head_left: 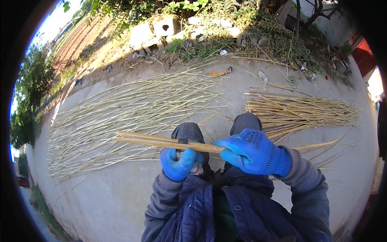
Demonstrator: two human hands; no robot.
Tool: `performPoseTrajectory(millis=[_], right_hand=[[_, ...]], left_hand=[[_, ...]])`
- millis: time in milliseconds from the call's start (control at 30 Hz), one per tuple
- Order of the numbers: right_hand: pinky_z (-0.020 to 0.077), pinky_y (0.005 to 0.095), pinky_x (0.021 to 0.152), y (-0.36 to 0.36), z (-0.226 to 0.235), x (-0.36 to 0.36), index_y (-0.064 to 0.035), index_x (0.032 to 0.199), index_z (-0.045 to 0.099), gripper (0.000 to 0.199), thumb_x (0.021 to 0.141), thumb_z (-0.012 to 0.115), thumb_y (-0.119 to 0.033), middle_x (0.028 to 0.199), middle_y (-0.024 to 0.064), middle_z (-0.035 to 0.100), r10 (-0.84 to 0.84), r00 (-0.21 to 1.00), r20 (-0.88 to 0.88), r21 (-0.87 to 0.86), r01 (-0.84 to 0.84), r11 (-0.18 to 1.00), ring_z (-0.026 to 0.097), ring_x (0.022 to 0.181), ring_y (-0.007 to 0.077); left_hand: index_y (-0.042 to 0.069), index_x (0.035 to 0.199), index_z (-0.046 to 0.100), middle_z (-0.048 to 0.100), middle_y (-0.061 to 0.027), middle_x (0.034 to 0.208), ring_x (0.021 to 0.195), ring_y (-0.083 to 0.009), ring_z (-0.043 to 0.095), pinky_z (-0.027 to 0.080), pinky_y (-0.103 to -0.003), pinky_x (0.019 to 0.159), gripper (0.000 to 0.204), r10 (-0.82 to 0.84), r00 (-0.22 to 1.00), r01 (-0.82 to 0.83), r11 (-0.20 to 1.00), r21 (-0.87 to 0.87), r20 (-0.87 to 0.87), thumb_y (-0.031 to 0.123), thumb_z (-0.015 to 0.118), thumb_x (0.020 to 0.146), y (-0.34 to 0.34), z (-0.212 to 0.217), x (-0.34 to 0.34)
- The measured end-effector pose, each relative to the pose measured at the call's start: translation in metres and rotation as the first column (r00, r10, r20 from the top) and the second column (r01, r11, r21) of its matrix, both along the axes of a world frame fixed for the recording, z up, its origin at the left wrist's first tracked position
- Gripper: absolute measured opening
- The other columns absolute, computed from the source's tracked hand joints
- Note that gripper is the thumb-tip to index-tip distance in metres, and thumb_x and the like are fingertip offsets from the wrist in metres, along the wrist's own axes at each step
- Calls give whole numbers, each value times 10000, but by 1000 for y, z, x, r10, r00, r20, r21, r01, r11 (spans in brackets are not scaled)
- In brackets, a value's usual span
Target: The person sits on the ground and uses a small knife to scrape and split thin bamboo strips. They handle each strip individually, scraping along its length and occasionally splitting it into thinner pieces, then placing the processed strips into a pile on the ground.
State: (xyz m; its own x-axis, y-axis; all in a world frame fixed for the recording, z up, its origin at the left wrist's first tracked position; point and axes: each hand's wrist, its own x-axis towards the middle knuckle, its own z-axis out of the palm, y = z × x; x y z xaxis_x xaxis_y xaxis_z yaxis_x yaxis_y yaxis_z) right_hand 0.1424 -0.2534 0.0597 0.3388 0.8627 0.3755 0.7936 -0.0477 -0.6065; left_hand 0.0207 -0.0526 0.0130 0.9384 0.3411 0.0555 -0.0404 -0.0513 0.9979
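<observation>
Both hands wear blue gloves. The left hand [177,163] is closed around a blade [183,141] set against a pale cane [161,141], which splits in two toward its left end. The right hand [252,151] grips the cane's right end. Thin strips [121,109] lie spread across the left of the concrete floor [100,193]; a bundle of stalks [302,113] lies toward its right edge.

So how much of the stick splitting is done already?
A good part looks done: a wide spread of thin strips lies on the concrete to the left. In hand now: the left hand grips a small blade against a stalk that the right hand holds; its far end already looks parted. Probably still left: the pile of thicker stalks on the right.
</observation>
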Motion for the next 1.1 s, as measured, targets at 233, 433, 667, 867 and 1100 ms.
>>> performPoseTrajectory(millis=[233,433,667,867,1100], right_hand=[[471,364,481,-2,2,-7,-14,936,623,212,914,687,-215,641,98,591,-72,983,171,-38,79,996,601,501,246],[458,354,489,-2,-2,-9,-32,971,599,235,883,710,-220,679,67,586,-5,992,129,16,3,1000,604,549,230],[469,364,517,7,-6,0,-41,995,634,237,883,711,-235,721,78,615,-100,984,145,87,88,992,610,571,242],[469,374,507,1,-5,10,-57,867,641,218,863,740,-251,636,83,600,-203,953,226,101,184,978,596,527,249],[460,371,472,0,-13,5,-76,822,628,225,857,751,-262,565,85,555,-202,966,162,159,177,971,585,480,253]], left_hand=[[-44,957,637,677,-115,775,645,-181,641,524,-291,585,509,162,972,-139,980,-140,168,448,515,995,-23,-28,0],[9,978,660,652,-95,813,756,-204,646,514,-332,684,272,-128,987,119,989,92,97,271,605,931,-24,-32,-7],[-52,1121,632,703,-117,953,848,-186,687,561,-315,767,304,88,990,-49,949,-311,113,190,541,962,-46,-31,6],[-51,968,583,645,-130,659,529,-188,608,510,-293,509,330,324,945,-300,914,-273,46,248,451,1014,5,-17,0],[-68,910,599,632,-135,624,501,-191,604,485,-277,448,594,389,917,-385,921,-65,84,453,355,1056,5,-40,-7]])
